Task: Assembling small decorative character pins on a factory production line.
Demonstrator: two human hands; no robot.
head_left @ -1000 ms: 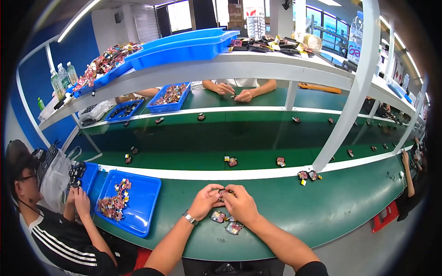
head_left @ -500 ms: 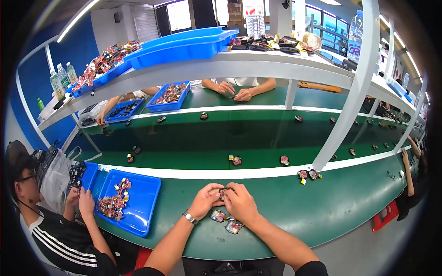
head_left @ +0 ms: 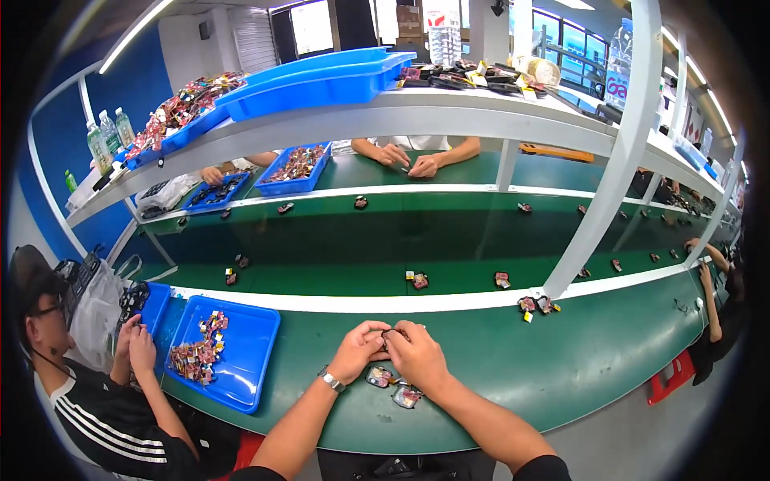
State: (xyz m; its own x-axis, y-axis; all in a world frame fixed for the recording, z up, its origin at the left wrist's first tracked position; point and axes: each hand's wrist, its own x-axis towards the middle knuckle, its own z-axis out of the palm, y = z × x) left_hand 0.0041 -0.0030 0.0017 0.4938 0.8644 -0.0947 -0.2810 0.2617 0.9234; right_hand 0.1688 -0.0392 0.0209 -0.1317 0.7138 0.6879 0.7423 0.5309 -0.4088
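Observation:
My left hand [head_left: 360, 353] and my right hand [head_left: 415, 354] meet over the green worktop, fingers closed together on a small dark-edged electronic part [head_left: 387, 340]. Fingers cover most of that part. Just below them on the worktop lie a small black-rimmed electronic assembly [head_left: 379, 375] and another like it [head_left: 407, 396], its face pale and reddish. A blue tray [head_left: 249, 369] to the left holds a heap of small red and yellow-tagged circuit pieces [head_left: 198, 353].
A green conveyor belt [head_left: 361, 240] carries spaced-out assemblies behind a white rail [head_left: 337, 302]. Two more assemblies [head_left: 537, 306] rest by a white post [head_left: 601, 160]. Overhead, a white shelf [head_left: 361, 116] bears blue trays. A co-worker [head_left: 104, 393] sits at left; others work across and at far right.
Pieces on the belt have shifted slightly to the right. My fingers have moved only a little on the part. Across the belt, a person's hand has drawn back over a blue tray.

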